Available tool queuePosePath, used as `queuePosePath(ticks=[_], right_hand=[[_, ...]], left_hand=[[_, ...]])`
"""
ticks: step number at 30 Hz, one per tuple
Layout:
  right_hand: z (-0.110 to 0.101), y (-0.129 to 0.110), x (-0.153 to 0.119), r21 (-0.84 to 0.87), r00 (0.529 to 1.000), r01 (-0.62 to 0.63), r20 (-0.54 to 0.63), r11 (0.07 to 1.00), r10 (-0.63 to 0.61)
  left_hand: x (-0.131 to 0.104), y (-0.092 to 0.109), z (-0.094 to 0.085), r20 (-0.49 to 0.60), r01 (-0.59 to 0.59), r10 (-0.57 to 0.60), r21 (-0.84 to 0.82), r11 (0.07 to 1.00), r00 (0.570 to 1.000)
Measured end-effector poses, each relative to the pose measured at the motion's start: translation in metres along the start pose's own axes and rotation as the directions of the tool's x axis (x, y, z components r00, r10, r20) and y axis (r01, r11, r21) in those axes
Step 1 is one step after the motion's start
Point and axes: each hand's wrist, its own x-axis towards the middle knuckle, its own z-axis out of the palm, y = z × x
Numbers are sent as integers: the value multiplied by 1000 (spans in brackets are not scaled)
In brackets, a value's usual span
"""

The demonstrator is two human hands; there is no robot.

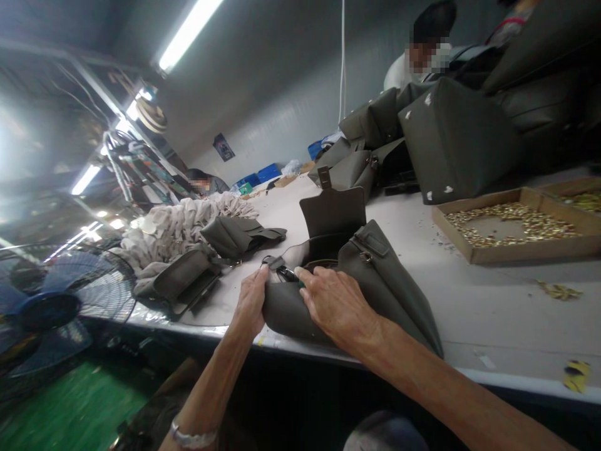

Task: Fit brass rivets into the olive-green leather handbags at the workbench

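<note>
Handbag, one, dark olive-grey, lies at the near edge of the pale table, its single flap standing up on the far side and its mouth open. Two hands are on it. The left hand grips the handbag's left end, thumb uppermost; the right hand is curled over the mouth, fingers bent inward — I cannot tell whether it is closed on the bag's edge or on something small there. One dark, shiny piece shows between the hands, too blurred to name. One metal ring sits on the handbag's right part.

Left of the handbag lie two more bags of the same colour, one nearer, one farther, with one heap of pale cloth behind them. Beyond the handbag, to the right, is a pile of similar bags, too overlapped to count; the biggest shows four metal feet. Right of the handbag are two cardboard trays, one with gold-coloured pieces, another partly cut off — plus one loose cluster of gold pieces. Far left of the handbag stands one fan. Three people are partly visible beyond it.
</note>
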Motion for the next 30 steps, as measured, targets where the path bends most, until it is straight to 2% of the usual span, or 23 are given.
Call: queuePosePath(ticks=[7, 13, 18, 23, 27, 30], right_hand=[[-6, -1, 3, 18, 998, 46, 32, 999, -46], [-11, -3, -5, -35, 999, 40, -18, 999, -40], [-14, -10, -14, -102, 998, 50, -20, 994, -52], [-8, -11, -13, -79, 998, 51, -38, 996, -54], [1, -16, -12, -64, 996, 35, -81, 997, -41], [11, -24, -12, -45, 994, -3, -107, 999, -2]], left_hand=[[-3, 1, 1, -28, -32, 34, 49, 998, 999], [-8, 9, 3, 5, 102, -102, 24, 994, 995], [-8, 8, 5, -37, 171, -171, -19, 985, 984], [-8, 3, 4, -111, 196, -200, -45, 979, 973], [-9, 3, 5, -92, 197, -201, -54, 979, 975], [-7, 3, 6, -116, 207, -212, -50, 977, 970]])
